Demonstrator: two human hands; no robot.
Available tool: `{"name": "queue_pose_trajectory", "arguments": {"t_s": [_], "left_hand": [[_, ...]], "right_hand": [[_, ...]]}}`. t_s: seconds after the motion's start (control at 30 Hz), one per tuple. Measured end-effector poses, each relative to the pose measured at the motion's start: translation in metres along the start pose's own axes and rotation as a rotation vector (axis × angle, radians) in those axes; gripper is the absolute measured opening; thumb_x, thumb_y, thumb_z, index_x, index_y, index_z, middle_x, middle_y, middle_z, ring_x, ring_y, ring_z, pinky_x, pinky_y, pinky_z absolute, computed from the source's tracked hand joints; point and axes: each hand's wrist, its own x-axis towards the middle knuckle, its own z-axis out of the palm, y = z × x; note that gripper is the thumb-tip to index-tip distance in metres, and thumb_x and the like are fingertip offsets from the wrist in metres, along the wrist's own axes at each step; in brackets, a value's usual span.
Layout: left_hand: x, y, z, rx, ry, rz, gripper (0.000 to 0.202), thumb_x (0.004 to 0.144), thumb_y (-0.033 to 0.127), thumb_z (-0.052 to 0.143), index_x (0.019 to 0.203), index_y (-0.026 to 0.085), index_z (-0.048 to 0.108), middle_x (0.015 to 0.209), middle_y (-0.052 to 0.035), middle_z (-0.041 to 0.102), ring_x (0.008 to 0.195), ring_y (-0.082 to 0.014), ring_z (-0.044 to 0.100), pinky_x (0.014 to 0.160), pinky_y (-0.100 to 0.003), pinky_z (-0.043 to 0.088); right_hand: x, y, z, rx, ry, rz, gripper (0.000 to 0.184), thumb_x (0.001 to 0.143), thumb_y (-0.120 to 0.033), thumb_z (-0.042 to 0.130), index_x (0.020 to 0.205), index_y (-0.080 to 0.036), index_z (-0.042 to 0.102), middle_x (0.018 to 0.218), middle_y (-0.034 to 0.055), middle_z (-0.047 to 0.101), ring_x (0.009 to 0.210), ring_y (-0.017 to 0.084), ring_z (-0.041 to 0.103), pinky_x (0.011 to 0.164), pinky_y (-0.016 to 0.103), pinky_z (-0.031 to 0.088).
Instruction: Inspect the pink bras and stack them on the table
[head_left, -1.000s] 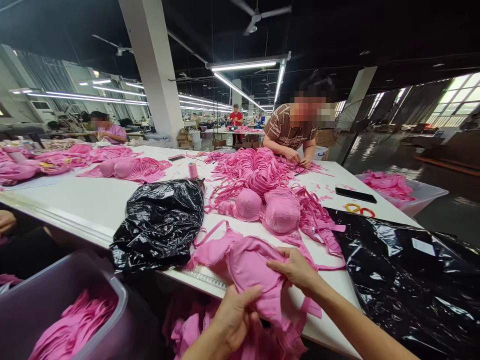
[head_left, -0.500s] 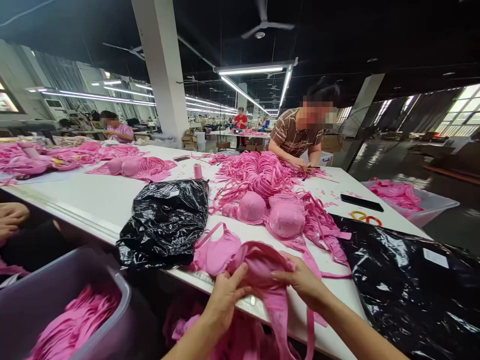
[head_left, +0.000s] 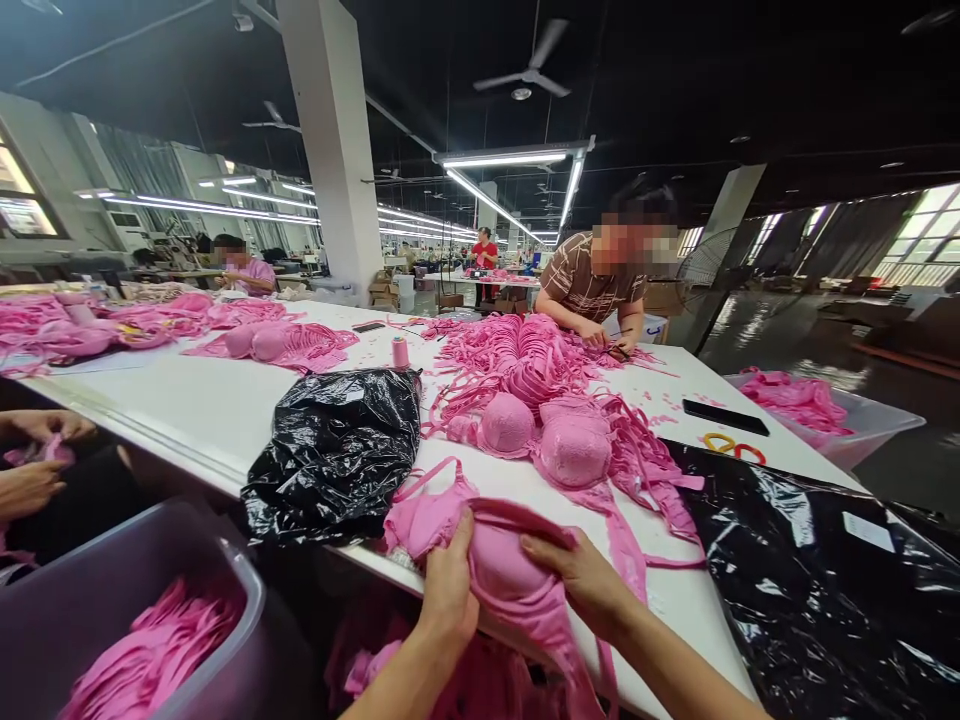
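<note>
Both my hands grip a pink bra at the near edge of the white table. My left hand clasps its left cup, fingers wrapped over the top. My right hand holds the right side of the same cup, thumb on top. A strap hangs down off the table edge. Just beyond lies a long stack of pink bras with cups facing up.
A crumpled black plastic bag lies left of my hands, a larger black plastic sheet to the right. A grey bin of pink pieces stands at lower left. A person in a brown shirt works across the table. Another person's hands are at far left. A phone and scissors lie nearby.
My hands have drawn the bra together and closed round one cup; it was spread flatter before. The view has tilted upward a little.
</note>
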Motion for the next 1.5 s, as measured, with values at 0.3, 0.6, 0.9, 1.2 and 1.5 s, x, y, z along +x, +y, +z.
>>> {"name": "queue_pose_trajectory", "arguments": {"t_s": [0.3,0.6,0.9,1.2,1.5], "left_hand": [[-0.001,0.004,0.001,0.028,-0.047,-0.063,0.011,0.066,0.012,0.075,0.074,0.01,0.068,0.075,-0.0102,0.073,0.093,-0.0257,0.066,0.09,-0.036,0.05],[-0.003,0.0,-0.002,-0.059,-0.151,-0.149,0.017,0.079,0.024,0.065,0.088,0.011,0.071,0.098,-0.0116,0.072,0.108,-0.0253,0.06,0.1,-0.038,0.043],[-0.004,0.005,-0.001,-0.098,-0.34,-0.199,0.027,0.083,0.03,0.061,0.099,0.011,0.069,0.108,-0.0122,0.069,0.116,-0.0258,0.055,0.104,-0.04,0.038],[-0.004,0.004,-0.001,-0.021,-0.224,-0.141,0.026,0.071,0.027,0.074,0.089,0.008,0.07,0.096,-0.0139,0.072,0.108,-0.0282,0.06,0.1,-0.04,0.043],[0.0,0.004,-0.001,0.033,-0.118,-0.084,0.03,0.06,0.017,0.08,0.087,0.009,0.07,0.094,-0.0119,0.073,0.106,-0.0281,0.061,0.099,-0.039,0.045]], "right_hand": [[-0.008,-0.001,-0.019,-0.212,0.168,-0.126,0.041,0.072,-0.04,0.07,0.106,-0.019,0.062,0.103,0.0085,0.066,0.095,0.025,0.061,0.087,0.042,0.047],[-0.029,-0.009,-0.012,-1.397,0.101,-0.846,0.021,0.082,-0.014,0.056,0.097,-0.025,0.065,0.088,0.0048,0.064,0.08,0.02,0.053,0.068,0.034,0.045],[-0.019,0.001,-0.01,-1.509,0.029,-0.834,0.017,0.086,-0.011,0.05,0.072,-0.019,0.055,0.074,0.0021,0.061,0.073,0.018,0.049,0.068,0.034,0.036],[-0.023,-0.013,-0.016,-1.317,-0.078,-0.774,0.014,0.086,-0.01,0.049,0.079,-0.02,0.057,0.081,0.004,0.063,0.085,0.02,0.053,0.075,0.035,0.044],[-0.034,-0.019,-0.05,-1.133,0.078,-0.538,0.023,0.085,-0.013,0.051,0.1,-0.024,0.065,0.088,0.0053,0.06,0.082,0.017,0.058,0.073,0.03,0.05]]}}
